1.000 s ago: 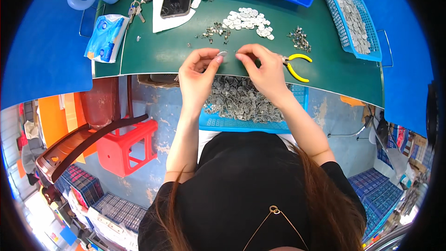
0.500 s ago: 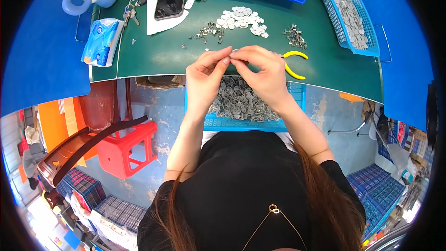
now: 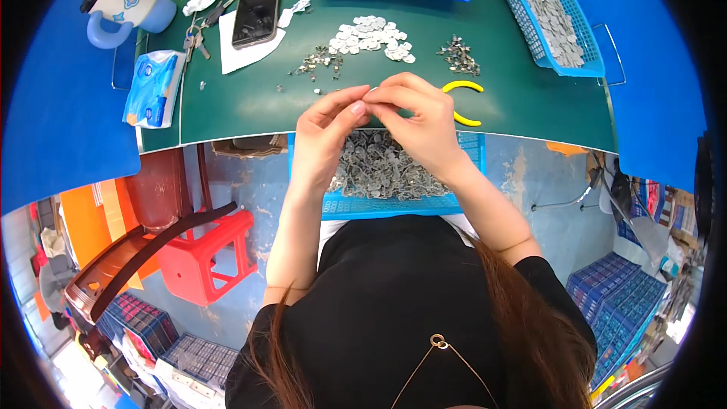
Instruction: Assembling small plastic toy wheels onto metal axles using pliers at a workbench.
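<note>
- Step in hand, by the look of it: joining two tiny metal bits at the fingertips, over the front edge of the green table (image 3: 250,106).
- Left hand (image 3: 326,132): thumb & forefinger pinched near shut, tips touching the right hand's tips; the small part (image 3: 369,93) betw. them is mostly hidden, too small to tell its shape.
- Right hand (image 3: 420,117): fingers curled, closed in a pinch on the same spot; whether it holds a 2nd piece can't be told.
- Hands together, raised above a blue tray (image 3: 462,201) of grey metal pieces on the lap.
- Next move prob. calls for fine alignment & a steady press, w/ little room to slip.
- Nearby: yellow-handled pliers (image 3: 463,88) just behind the right hand, pile of pale discs (image 3: 371,34) further back, phone (image 3: 257,7) at left.
</note>
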`<state>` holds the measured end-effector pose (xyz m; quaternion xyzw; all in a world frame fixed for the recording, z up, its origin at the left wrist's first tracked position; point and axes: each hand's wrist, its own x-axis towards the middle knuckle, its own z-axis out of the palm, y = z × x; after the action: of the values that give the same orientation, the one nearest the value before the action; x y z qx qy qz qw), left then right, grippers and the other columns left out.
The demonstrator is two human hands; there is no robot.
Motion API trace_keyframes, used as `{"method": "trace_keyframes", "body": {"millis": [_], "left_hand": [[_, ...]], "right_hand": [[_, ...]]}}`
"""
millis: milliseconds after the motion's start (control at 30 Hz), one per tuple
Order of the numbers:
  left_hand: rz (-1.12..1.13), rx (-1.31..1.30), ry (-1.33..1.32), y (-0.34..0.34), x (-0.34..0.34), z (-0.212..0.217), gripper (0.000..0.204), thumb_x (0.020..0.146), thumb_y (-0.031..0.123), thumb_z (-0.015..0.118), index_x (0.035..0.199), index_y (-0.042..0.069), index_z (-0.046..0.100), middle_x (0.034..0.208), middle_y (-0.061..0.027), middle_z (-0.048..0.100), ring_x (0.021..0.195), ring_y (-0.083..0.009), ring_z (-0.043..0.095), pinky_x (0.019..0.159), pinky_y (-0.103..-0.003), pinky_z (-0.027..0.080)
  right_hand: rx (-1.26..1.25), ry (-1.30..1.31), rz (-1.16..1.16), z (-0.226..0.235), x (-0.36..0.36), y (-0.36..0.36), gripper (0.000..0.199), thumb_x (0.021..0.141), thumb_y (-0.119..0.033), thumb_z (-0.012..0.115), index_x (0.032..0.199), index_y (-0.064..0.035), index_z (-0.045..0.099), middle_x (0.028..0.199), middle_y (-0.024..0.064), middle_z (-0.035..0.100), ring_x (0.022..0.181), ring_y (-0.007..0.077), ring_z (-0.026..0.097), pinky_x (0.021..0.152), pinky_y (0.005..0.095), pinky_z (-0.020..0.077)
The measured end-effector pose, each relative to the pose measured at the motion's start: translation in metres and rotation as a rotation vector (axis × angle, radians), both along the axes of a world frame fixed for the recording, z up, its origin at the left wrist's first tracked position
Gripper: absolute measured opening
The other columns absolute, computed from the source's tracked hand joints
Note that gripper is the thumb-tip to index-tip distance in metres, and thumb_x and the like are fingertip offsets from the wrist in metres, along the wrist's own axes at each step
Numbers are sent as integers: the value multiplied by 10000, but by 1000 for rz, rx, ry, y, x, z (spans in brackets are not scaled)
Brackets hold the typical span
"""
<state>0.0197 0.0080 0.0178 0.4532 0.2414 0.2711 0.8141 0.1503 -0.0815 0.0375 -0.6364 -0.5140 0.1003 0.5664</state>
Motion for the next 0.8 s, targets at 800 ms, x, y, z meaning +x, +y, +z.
{"method": "trace_keyframes", "body": {"millis": [800], "left_hand": [[26,-34,-53,-19,13,-5,272,809,25,714,1068,-12,639,891,-65,659,823,-121,620,774,-251,494]], "right_hand": [[-451,-832,-202,-11,116,-6,90,776,-104,669,860,-102,698,913,13,593,920,188,530,809,330,351]]}}
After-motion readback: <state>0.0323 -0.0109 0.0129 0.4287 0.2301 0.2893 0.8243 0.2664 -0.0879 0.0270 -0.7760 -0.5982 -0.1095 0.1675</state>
